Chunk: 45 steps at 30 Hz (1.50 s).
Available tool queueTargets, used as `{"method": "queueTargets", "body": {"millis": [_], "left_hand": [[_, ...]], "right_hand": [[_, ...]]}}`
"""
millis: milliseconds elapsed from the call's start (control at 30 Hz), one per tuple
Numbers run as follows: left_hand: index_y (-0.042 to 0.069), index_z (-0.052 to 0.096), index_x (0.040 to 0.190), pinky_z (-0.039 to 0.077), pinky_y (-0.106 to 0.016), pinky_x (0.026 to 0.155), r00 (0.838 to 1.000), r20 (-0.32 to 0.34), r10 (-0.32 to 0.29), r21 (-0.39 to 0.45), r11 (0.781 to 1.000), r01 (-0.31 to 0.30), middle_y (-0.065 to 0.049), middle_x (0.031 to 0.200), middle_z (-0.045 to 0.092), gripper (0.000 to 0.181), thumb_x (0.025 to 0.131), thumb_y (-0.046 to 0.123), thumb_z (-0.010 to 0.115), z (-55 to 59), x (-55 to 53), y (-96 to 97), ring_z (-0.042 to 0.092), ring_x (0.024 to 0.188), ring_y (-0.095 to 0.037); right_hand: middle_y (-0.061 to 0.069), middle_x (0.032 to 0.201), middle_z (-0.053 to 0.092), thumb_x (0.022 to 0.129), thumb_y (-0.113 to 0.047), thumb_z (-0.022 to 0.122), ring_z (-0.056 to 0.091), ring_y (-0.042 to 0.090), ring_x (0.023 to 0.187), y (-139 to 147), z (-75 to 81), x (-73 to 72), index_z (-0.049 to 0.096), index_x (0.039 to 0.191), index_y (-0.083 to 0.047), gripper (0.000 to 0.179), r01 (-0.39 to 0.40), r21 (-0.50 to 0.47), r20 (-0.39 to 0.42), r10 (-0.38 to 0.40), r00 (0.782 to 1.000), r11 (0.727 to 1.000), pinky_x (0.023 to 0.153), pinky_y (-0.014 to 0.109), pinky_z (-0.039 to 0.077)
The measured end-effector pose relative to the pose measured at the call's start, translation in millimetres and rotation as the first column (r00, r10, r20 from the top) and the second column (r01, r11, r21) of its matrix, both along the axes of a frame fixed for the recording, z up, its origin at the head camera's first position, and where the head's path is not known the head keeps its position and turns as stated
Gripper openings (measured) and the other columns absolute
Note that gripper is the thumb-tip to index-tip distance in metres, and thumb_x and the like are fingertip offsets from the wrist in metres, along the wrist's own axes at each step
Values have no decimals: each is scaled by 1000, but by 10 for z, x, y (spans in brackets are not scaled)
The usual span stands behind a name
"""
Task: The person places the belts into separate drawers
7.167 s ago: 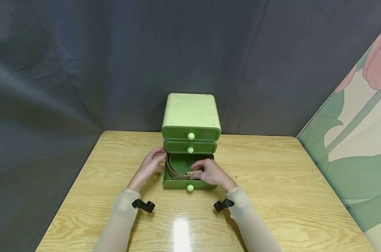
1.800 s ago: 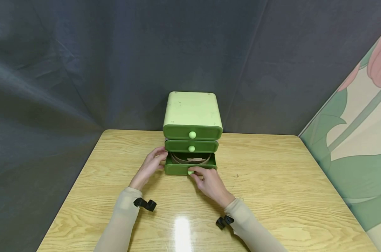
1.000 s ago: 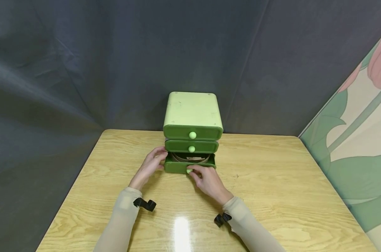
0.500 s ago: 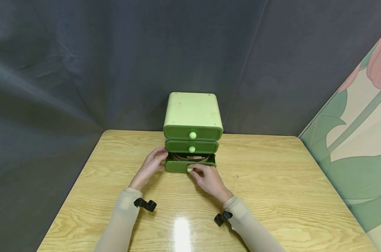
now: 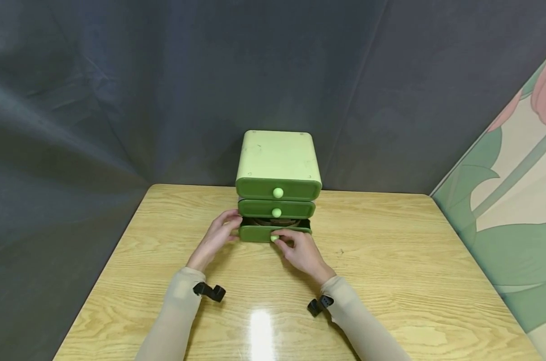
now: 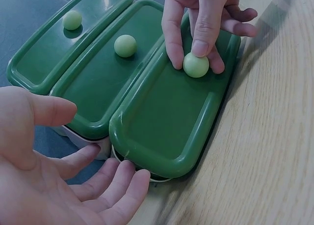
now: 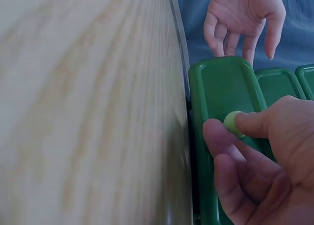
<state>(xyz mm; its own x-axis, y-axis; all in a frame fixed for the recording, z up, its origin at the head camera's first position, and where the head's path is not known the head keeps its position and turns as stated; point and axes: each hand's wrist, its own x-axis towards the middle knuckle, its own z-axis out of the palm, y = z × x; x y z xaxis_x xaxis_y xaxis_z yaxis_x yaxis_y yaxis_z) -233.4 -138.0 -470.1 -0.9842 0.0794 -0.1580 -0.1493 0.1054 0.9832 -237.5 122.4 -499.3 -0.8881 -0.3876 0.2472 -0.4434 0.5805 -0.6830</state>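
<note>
A small chest of drawers (image 5: pixel 279 155), pale green with darker green fronts, stands on the table. Its bottom drawer (image 5: pixel 255 234) is pulled partly out, and a sliver of a coiled brown belt (image 5: pixel 259 221) shows inside. My right hand (image 5: pixel 301 252) pinches that drawer's round light-green knob (image 6: pixel 196 65) between thumb and fingers. At the chest's left side, my left hand (image 5: pixel 216 239) has its fingers spread and relaxed. The left wrist view puts its fingertips (image 6: pixel 142 178) at the drawer's left end, touching or nearly so.
The middle drawer (image 5: pixel 255 208) juts out slightly under the top drawer (image 5: pixel 255 188). A wooden table (image 5: pixel 390 281) spreads out on both sides. Behind it hangs a dark curtain (image 5: pixel 200 100); a flower-patterned panel (image 5: pixel 503 210) borders the right.
My right hand has left the belt and taken the bottom drawer's knob. The drawer has slid inward, covering most of the belt. My left hand has stayed beside the chest.
</note>
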Motion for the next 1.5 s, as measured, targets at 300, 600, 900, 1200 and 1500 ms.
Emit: {"method": "queueTargets", "body": {"millis": [300, 600, 900, 1200, 1500], "left_hand": [[3, 39, 162, 49, -58, 115, 1000, 2, -5, 2, 1000, 5, -22, 161, 42, 56, 112, 27, 51, 12, -2, 13, 48, 146, -42], [5, 39, 162, 48, -58, 116, 1000, 13, 9, -4, 1000, -9, -20, 163, 41, 56, 112, 29, 51, 30, 18, 4, 47, 147, -42], [6, 39, 162, 46, -59, 117, 1000, 22, 5, -10, 1000, -5, -19, 164, 40, 57, 112, 31, 51, 28, 13, -1, 46, 148, -42], [7, 43, 160, 46, -59, 117, 1000, 16, 19, -23, 1000, -19, -20, 159, 46, 54, 112, 29, 50, 12, 7, -17, 50, 145, -42], [5, 43, 160, 48, -59, 115, 1000, 7, 14, -23, 1000, -13, -21, 156, 48, 53, 112, 27, 51, 2, 4, -1, 53, 142, -42]], "right_hand": [[2, 108, 83, 103, -17, 73, 78, 13, 89, -12, -23, -45, 81, 122, -19, 21, 5, -15, -23, -5, 1000, 1000, 67, 23, 55], [2, 105, 83, 103, -18, 73, 69, 3, 72, -9, -29, -82, 81, 123, -19, 21, 6, -17, -14, -7, 1000, 1000, 60, 22, 50], [2, 103, 83, 103, -18, 73, 67, 1, 65, -12, -38, -114, 81, 122, -20, 21, 17, -30, -18, -17, 1000, 999, 61, 22, 52], [0, 103, 83, 103, -18, 73, 69, 4, 73, -32, -34, -151, 81, 122, -21, 20, 18, -21, -28, -19, 999, 1000, 68, 24, 53], [0, 103, 82, 103, -19, 73, 70, 7, 74, -41, -40, -172, 81, 121, -21, 20, 32, -28, -23, -33, 999, 999, 67, 24, 52]]}}
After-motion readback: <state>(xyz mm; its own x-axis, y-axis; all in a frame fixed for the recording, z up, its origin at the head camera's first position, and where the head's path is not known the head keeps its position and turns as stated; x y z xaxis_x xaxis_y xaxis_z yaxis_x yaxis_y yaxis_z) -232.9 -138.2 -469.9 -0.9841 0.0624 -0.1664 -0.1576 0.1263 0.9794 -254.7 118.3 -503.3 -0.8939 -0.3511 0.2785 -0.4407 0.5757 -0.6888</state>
